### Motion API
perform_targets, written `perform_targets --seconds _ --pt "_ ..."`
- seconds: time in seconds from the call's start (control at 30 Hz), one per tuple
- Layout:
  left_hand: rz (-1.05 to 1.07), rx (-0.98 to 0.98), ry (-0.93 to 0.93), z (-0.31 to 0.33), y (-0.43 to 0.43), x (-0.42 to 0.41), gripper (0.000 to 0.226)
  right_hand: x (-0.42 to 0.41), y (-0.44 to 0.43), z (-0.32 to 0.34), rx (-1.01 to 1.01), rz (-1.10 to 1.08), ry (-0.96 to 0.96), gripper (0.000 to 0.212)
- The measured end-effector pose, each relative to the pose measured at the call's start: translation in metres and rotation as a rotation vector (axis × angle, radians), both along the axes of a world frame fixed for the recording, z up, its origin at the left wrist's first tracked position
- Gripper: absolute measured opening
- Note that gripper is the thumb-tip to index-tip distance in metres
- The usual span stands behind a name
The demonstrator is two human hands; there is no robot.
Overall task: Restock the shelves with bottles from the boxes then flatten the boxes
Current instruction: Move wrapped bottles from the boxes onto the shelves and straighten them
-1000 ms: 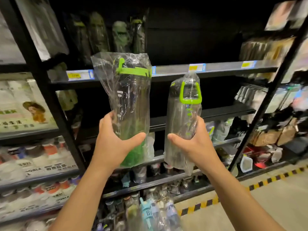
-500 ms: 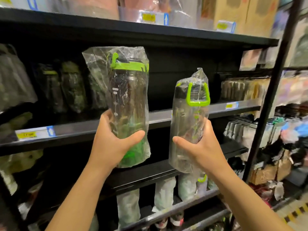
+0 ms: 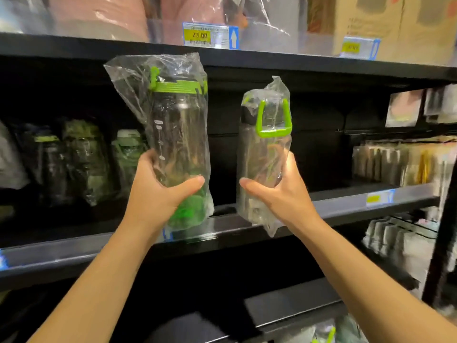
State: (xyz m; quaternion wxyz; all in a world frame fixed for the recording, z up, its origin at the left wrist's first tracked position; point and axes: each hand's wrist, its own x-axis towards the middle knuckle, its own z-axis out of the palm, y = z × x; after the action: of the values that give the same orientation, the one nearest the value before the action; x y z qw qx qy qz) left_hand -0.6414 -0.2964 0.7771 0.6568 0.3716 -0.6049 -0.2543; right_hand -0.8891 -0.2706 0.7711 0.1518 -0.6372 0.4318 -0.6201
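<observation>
The left hand (image 3: 158,194) has its thumb (image 3: 190,183) pressed across the near side of a bottle (image 3: 178,134). Its other fingers curl round the far side, with their knuckles showing at the bottle's nine o'clock edge. The right hand (image 3: 279,194) grips a second bottle (image 3: 259,154) in the same way. The thumb lies across the front and points to nine o'clock, and the fingers are wrapped round the three o'clock side. Both hands grip low on the bottles, near the bottom third.

Each bottle sits inside a loose clear plastic bag and stands nearly upright. The left one has a green lid (image 3: 178,86) and a green base. The right one has a green loop handle (image 3: 273,120) near its top, and it is slimmer. The two bottles are side by side but apart, with dark shelf showing between them.

Both are held in front of the opening above the middle shelf (image 3: 346,206), and their lower ends overlap its front edge. I cannot tell whether either one touches the shelf.

At nine o'clock from the left bottle, further back on that shelf, stand more bagged bottles (image 3: 84,157), blurred. At twelve o'clock, the upper shelf (image 3: 74,48) carries a yellow price tag (image 3: 210,35) reading 23.00. A cardboard box (image 3: 395,23) sits at one o'clock. At three o'clock from the right bottle, flat packets (image 3: 400,164) stand in a row.
</observation>
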Motion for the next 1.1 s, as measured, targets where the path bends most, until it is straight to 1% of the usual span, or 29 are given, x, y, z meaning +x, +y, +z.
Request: perform_targets --seconds 0.03,0.13,0.2,0.23,0.3,0.33,0.37,0.4,0.43,0.47,0.53,0.57,0.63,0.7,0.77,0.83,1.0,1.1 --pt "0.024 0.0 -0.002 0.001 -0.01 -0.006 0.104 -0.005 -0.016 0.002 0.003 0.028 0.021 0.078" --pt "0.109 -0.015 -0.03 0.002 -0.038 -0.031 0.086 -0.02 -0.062 0.007 0.025 0.105 0.073 0.084" --pt "0.162 -0.002 -0.073 0.003 -0.056 -0.048 0.083 -0.029 -0.091 0.011 0.058 0.14 0.084 0.081" --pt "0.182 0.018 -0.089 0.005 -0.065 -0.055 0.08 -0.033 -0.107 0.013 0.076 0.154 0.075 0.076" --pt "0.216 0.093 -0.123 0.008 -0.083 -0.065 0.07 -0.042 -0.137 0.018 0.119 0.175 0.066 0.064" --pt "0.241 0.146 -0.154 0.01 -0.093 -0.068 0.06 -0.046 -0.152 0.02 0.138 0.184 0.066 0.063" --pt "0.274 0.207 -0.184 0.011 -0.103 -0.07 0.05 -0.049 -0.165 0.022 0.158 0.188 0.063 0.066" --pt "0.304 0.263 -0.193 0.013 -0.111 -0.073 0.048 -0.05 -0.176 0.025 0.179 0.19 0.046 0.072" --pt "0.321 0.305 -0.197 0.015 -0.121 -0.075 0.052 -0.052 -0.187 0.028 0.191 0.196 0.021 0.078" --pt "0.321 0.327 -0.205 0.019 -0.129 -0.077 0.062 -0.052 -0.199 0.032 0.195 0.2 -0.001 0.081" --pt "0.338 0.331 -0.24 0.025 -0.149 -0.082 0.105 -0.051 -0.22 0.04 0.207 0.213 -0.029 0.084" --pt "0.367 0.33 -0.26 0.03 -0.158 -0.084 0.113 -0.049 -0.23 0.044 0.215 0.229 -0.038 0.083" --pt "0.393 0.345 -0.285 0.038 -0.175 -0.087 0.113 -0.046 -0.249 0.05 0.216 0.276 -0.049 0.082" --pt "0.361 0.382 -0.28 0.045 -0.192 -0.087 0.117 -0.042 -0.265 0.053 0.218 0.31 -0.059 0.083" --pt "0.342 0.412 -0.266 0.051 -0.208 -0.087 0.121 -0.039 -0.279 0.057 0.238 0.313 -0.072 0.086" --pt "0.359 0.437 -0.25 0.053 -0.224 -0.088 0.119 -0.037 -0.293 0.059 0.268 0.318 -0.082 0.088" --pt "0.389 0.516 -0.186 0.048 -0.262 -0.089 0.122 -0.039 -0.321 0.053 0.28 0.315 -0.078 0.076" --pt "0.363 0.564 -0.199 0.041 -0.278 -0.088 0.119 -0.043 -0.336 0.046 0.305 0.319 -0.068 0.062"
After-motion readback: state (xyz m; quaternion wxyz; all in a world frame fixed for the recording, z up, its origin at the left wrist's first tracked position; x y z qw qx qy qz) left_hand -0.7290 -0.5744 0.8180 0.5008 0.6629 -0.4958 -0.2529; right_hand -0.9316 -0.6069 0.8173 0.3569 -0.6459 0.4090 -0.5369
